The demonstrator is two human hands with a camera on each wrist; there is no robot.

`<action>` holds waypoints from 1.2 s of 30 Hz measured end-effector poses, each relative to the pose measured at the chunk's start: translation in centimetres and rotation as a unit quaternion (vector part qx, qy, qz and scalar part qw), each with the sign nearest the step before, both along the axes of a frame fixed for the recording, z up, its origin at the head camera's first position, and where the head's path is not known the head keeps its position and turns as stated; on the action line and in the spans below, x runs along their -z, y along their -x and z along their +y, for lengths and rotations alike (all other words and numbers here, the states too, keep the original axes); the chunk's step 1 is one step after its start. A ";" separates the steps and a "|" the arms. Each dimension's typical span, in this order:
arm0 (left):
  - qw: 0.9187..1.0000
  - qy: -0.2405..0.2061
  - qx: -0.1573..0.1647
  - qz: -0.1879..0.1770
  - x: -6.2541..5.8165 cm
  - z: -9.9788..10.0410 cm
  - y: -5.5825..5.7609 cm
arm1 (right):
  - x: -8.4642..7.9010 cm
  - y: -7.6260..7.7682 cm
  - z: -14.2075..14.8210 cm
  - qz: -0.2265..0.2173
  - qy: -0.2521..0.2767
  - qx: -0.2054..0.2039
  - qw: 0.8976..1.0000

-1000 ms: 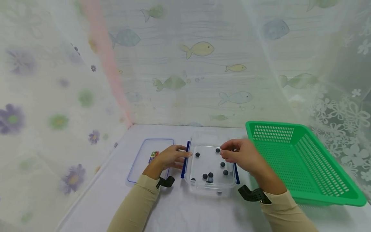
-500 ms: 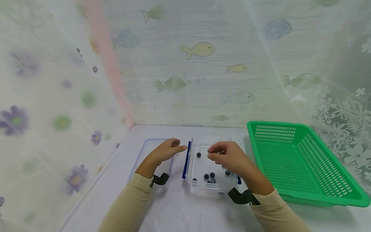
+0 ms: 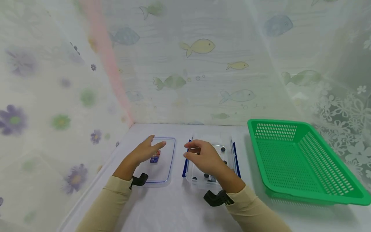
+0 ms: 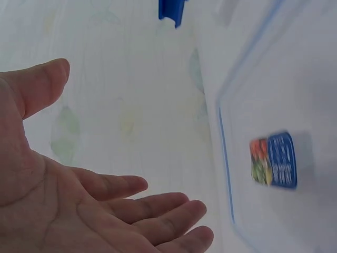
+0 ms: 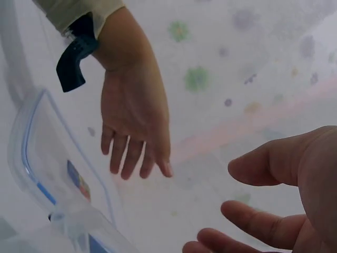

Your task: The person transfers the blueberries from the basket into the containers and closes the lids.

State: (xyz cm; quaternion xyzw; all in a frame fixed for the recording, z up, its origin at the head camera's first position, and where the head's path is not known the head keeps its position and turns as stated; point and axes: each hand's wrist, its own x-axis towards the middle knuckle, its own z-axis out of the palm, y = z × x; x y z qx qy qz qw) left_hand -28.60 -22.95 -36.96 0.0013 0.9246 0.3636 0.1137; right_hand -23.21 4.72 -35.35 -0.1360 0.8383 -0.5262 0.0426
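My left hand hovers over the clear blue-rimmed lid, its fingers spread and nothing in them. The left wrist view shows its palm and parted fingers beside the lid, whose printed label faces the camera. Above the left part of a clear plastic container hangs my right hand, fingers bent loosely. In the right wrist view its thumb and fingers stand apart with nothing between them. Several small dark balls lie in the container; the right hand hides some.
A large green basket stands to the right of the container. Blue side clips stick up along the container's sides. White cloth covers the table, and patterned curtains hang behind and to the left.
My left hand has left the container's left side and moved left over the lid. My right hand has moved left across the container, uncovering a ball at the back right.
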 end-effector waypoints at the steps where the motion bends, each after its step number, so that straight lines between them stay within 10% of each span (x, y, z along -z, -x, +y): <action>1: 1.000 0.008 -0.004 -0.001 -0.1 -0.4 -0.1 | 0.0 -0.1 -0.5 -0.002 0.002 0.002 1.000; 20: 0.999 0.020 -0.046 -0.018 1.9 -6.2 -1.0 | 4.4 -1.4 -11.6 -0.024 0.029 0.007 0.999; 36: 0.998 -0.035 -0.057 -0.020 3.5 -7.3 -1.4 | 8.5 -0.1 -13.1 -0.045 0.041 0.066 0.996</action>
